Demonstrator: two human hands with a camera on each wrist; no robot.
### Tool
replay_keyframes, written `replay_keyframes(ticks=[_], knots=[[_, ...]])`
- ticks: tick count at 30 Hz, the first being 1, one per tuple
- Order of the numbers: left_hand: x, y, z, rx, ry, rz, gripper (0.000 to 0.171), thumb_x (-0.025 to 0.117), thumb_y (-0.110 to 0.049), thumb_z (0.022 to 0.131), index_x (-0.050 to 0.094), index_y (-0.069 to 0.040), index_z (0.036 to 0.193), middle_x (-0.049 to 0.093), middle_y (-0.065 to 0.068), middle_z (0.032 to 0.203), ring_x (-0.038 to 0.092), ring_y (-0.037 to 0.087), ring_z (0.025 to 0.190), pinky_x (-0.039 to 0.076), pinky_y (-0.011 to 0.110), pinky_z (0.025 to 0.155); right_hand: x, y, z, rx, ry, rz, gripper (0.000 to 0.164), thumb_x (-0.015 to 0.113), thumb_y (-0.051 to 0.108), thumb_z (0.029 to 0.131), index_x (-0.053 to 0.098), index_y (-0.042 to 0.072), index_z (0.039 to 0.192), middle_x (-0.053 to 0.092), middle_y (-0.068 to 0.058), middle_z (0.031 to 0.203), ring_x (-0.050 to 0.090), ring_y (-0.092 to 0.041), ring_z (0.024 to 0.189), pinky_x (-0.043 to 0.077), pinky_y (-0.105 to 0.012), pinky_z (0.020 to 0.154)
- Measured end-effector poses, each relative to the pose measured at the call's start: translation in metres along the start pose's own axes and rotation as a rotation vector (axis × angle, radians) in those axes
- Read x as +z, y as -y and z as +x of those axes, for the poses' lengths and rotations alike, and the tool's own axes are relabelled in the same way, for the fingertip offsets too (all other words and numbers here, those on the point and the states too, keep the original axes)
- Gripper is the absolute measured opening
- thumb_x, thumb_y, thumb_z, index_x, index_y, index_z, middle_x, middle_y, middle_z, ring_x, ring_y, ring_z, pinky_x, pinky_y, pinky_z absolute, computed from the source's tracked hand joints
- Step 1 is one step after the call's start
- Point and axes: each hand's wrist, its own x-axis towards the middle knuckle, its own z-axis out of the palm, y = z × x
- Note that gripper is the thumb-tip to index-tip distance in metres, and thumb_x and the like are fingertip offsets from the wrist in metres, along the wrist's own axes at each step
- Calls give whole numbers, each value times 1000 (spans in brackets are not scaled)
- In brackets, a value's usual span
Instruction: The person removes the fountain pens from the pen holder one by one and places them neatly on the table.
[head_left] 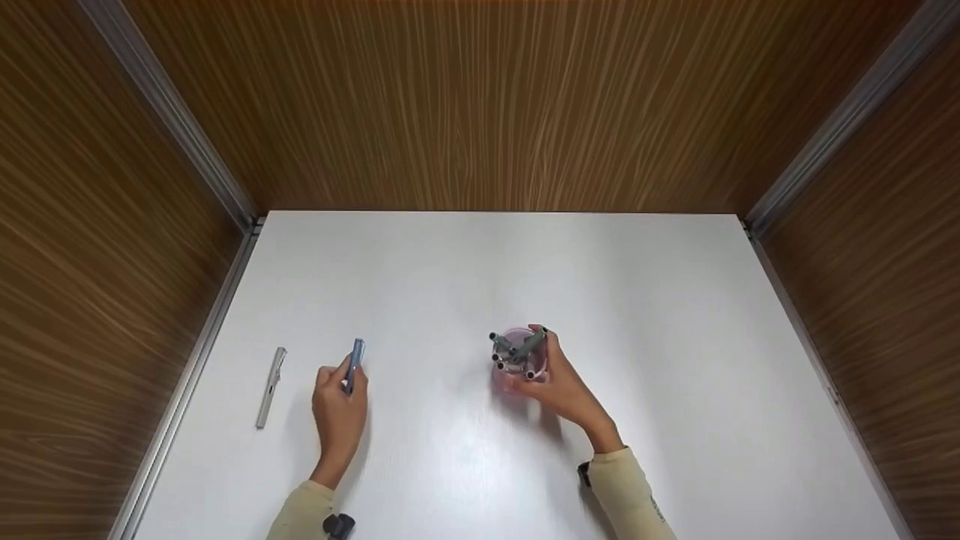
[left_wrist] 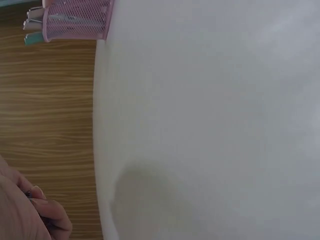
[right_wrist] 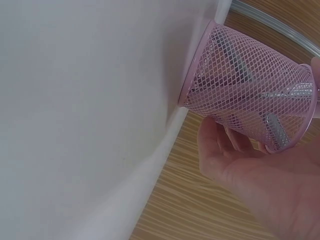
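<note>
A blue pen (head_left: 356, 356) is pinched between the thumb and fingers of my left hand (head_left: 341, 405), over the left part of the table. In the left wrist view the left hand (left_wrist: 35, 212) shows at the lower left, the pen mostly hidden by it. My right hand (head_left: 559, 382) grips a pink mesh pen holder (right_wrist: 250, 85) round its side. Several pens (head_left: 529, 345) stand in the holder, leaning different ways. The right wrist view shows the holder's base close to the table top and the right hand (right_wrist: 250, 170) curled about it.
A silver-grey pen (head_left: 271, 388) lies on the white table (head_left: 465, 262), left of the left hand. Wood-grain panels (head_left: 480, 105) stand behind the table and on both sides, with metal rails (head_left: 172, 112) at the corners.
</note>
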Motion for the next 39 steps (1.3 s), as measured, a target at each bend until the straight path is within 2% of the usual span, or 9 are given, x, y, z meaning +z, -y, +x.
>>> replay_keyframes(ticks=[3, 8, 12, 16, 19, 22, 27, 31, 39], knots=[[-8, 8, 1, -11, -13, 55, 34, 64, -7, 99, 66, 5, 132, 55, 8, 84, 46, 13, 67, 38, 19, 55, 1, 0, 0, 0, 2, -5, 98, 90, 25, 80, 28, 23, 156, 56, -4, 144, 55, -25, 130, 42, -54, 110], [-23, 23, 6, 6, -48, 139, 37, 67, -5, 97, 65, 2, 133, 59, 10, 82, 48, 16, 65, 38, 22, 57, 2, -1, 0, -16, 35, -6, 97, 88, 26, 83, 26, 18, 158, 55, -3, 145, 55, -24, 131, 41, -55, 110], [-31, 32, 14, -11, -49, 213, 27, 66, -6, 95, 65, 5, 120, 65, 14, 81, 55, 24, 66, 40, 32, 59, 2, 1, 1, -17, 27, -11, 96, 88, 28, 83, 27, 19, 157, 55, -3, 143, 54, -23, 132, 41, -54, 110], [-39, 40, 22, -97, -23, 234, 21, 63, -9, 95, 60, 7, 108, 65, 22, 90, 61, 35, 78, 44, 42, 69, 1, 1, 1, -28, 30, 2, 95, 88, 27, 83, 28, 18, 157, 54, -6, 145, 53, -26, 133, 40, -55, 111], [-43, 46, 27, -175, 14, 228, 24, 61, -11, 95, 56, 8, 107, 60, 24, 100, 58, 38, 90, 44, 48, 79, 0, 0, 0, -27, 28, 11, 96, 88, 24, 83, 29, 18, 158, 54, -9, 145, 54, -29, 132, 40, -58, 110], [-46, 50, 32, -216, 31, 224, 25, 60, -13, 95, 54, 8, 107, 56, 25, 103, 56, 40, 94, 44, 52, 83, 0, 0, -1, -22, 25, 6, 96, 89, 24, 82, 29, 19, 157, 56, -9, 143, 56, -29, 129, 42, -57, 108], [-50, 57, 43, -217, 19, 270, 24, 62, -17, 94, 55, 4, 105, 59, 24, 102, 59, 41, 95, 46, 55, 82, -1, 1, 0, -27, 37, 20, 95, 88, 23, 83, 27, 16, 157, 57, -6, 142, 57, -26, 128, 44, -54, 108], [-53, 63, 48, -214, 44, 319, 24, 61, -19, 95, 56, 3, 104, 60, 24, 101, 60, 41, 94, 47, 55, 79, 0, 3, 0, -13, 37, 21, 95, 87, 21, 84, 27, 17, 157, 56, -4, 142, 56, -24, 130, 43, -53, 110], [-56, 69, 58, -136, 85, 378, 23, 63, -15, 93, 59, 6, 100, 62, 25, 95, 63, 42, 87, 49, 55, 73, 0, 6, 1, -8, 45, 21, 95, 86, 16, 84, 26, 18, 158, 55, -3, 143, 56, -24, 131, 42, -54, 110]])
